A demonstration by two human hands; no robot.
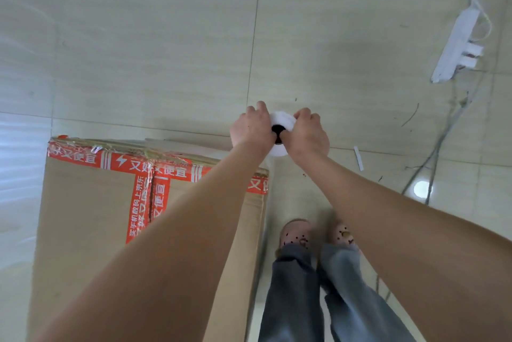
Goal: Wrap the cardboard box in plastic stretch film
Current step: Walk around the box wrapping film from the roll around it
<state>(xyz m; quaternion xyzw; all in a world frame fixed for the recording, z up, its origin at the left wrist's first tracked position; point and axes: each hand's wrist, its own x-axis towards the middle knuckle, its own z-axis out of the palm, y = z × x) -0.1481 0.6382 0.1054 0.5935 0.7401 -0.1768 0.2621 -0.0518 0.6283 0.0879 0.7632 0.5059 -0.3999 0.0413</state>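
I count one cardboard box [83, 203], brown with red printed tape, standing lower left on the tiled floor [138, 36]. One white stretch-film roll [281, 120] sits beyond its far right corner. The left hand [250, 126] and right hand [306, 133] both grip the roll. The person's forearms partly hide the box. One power strip [457, 45] lies at the far right.

Pale tiled floor [138, 36] underfoot, cardboard box [91, 217] standing on it at left, white power strip [454, 47] and loose cables [440, 145] far right — slippered feet [296, 233] just beside the box.
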